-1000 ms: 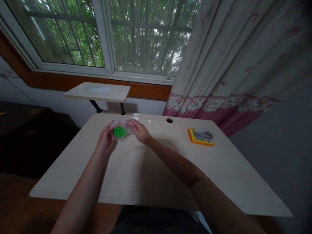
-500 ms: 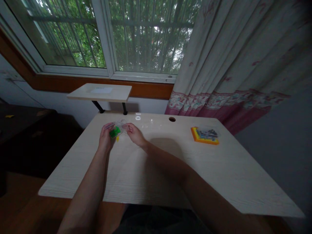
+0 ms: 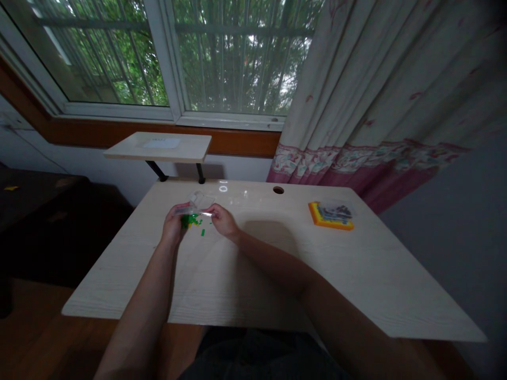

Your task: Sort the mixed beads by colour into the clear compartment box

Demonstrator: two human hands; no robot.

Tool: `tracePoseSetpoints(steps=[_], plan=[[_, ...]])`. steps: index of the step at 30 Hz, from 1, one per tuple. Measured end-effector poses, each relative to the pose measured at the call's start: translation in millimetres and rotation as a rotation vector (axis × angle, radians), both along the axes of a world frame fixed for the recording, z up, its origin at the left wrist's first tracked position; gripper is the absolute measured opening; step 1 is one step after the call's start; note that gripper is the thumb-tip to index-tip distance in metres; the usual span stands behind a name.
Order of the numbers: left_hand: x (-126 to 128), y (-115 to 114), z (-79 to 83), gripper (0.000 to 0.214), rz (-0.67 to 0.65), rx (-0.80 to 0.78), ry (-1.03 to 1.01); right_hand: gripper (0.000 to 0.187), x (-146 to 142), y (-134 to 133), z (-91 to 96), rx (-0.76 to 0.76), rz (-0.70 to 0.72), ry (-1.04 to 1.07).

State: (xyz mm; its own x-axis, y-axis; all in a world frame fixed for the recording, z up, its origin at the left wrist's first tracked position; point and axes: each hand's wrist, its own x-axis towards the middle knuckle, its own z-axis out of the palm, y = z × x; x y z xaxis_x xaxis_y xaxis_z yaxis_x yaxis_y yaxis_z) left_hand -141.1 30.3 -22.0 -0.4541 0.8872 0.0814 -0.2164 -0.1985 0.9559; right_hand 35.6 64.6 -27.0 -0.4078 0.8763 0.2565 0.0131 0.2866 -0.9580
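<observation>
Both my hands hold a small clear plastic case a little above the pale wooden table, near its far left part. My left hand grips its left end and my right hand pinches its right end. The case is turned flat, and small green pieces hang or drop from under it. One loose green piece lies on the table just below. A second clear part lies on the table behind the hands.
An orange-framed flat box with dark pieces lies at the far right of the table. A cable hole is near the back edge. A small raised shelf stands behind, under the window. A curtain hangs at right.
The clear case went from tilted toward me, green contents showing, to turned flat. Green pieces have come out onto the table. My hands shifted slightly left.
</observation>
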Motion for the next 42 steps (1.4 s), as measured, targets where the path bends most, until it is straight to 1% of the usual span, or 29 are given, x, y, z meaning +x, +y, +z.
tracePoseSetpoints(steps=[3,7,10,13,15,16,18,21,23,24,26,29,31,33,36,39,42], plan=[[1.8,-0.9,1.1,0.022,-0.002,0.011,0.038,0.033,2.5,-2.6,1.5,-0.038,0.022,0.035],[5.5,-3.9,6.1,0.020,0.019,0.026,0.067,0.025,4.7,-2.1,3.6,-0.059,0.029,0.010],[6.9,-5.5,10.2,0.024,0.039,0.069,0.063,0.018,8.4,1.6,9.7,0.016,0.012,-0.034],[8.3,-7.4,15.5,0.023,0.087,0.125,0.083,0.019,13.7,6.9,19.2,0.156,-0.013,-0.108],[10.0,-8.9,19.5,0.025,0.096,0.165,0.101,0.020,15.8,11.1,26.0,0.203,-0.026,-0.131],[11.0,-9.4,21.0,0.029,0.086,0.183,0.099,0.020,15.7,13.4,29.2,0.192,-0.035,-0.122],[12.1,-9.3,21.9,0.037,0.034,0.191,0.089,0.019,13.2,19.0,35.8,0.107,-0.059,-0.073],[9.3,-5.8,16.1,0.047,-0.030,0.156,0.122,0.013,6.6,30.7,46.4,-0.129,-0.117,0.003],[4.4,-2.6,9.0,0.048,-0.004,0.123,0.215,0.009,4.3,41.3,53.5,-0.283,-0.182,0.046],[1.7,-1.4,5.5,0.048,0.020,0.101,0.297,0.008,4.5,47.3,56.6,-0.333,-0.215,0.059],[-2.5,-0.7,-0.2,0.050,0.028,0.066,0.529,0.007,8.6,59.8,60.6,-0.389,-0.269,0.071],[-2.7,-4.6,-4.2,0.057,-0.062,0.068,0.917,0.011,20.9,77.5,60.7,-0.454,-0.343,0.075],[0.6,-8.6,-5.0,0.060,-0.127,0.074,1.103,0.012,30.0,87.2,57.7,-0.479,-0.388,0.075],[4.2,-11.8,-5.7,0.063,-0.160,0.072,1.202,0.010,37.3,95.6,53.8,-0.497,-0.427,0.070],[6.9,-13.8,-7.8,0.069,-0.195,0.080,1.254,0.009,42.9,106.1,47.9,-0.517,-0.458,0.055],[7.2,-14.0,-10.2,0.073,-0.228,0.109,1.303,0.007,43.5,113.6,43.0,-0.529,-0.450,0.034],[9.4,-14.3,-10.2,0.072,-0.232,0.125,1.381,0.007,41.4,117.0,40.1,-0.528,-0.416,0.008]])
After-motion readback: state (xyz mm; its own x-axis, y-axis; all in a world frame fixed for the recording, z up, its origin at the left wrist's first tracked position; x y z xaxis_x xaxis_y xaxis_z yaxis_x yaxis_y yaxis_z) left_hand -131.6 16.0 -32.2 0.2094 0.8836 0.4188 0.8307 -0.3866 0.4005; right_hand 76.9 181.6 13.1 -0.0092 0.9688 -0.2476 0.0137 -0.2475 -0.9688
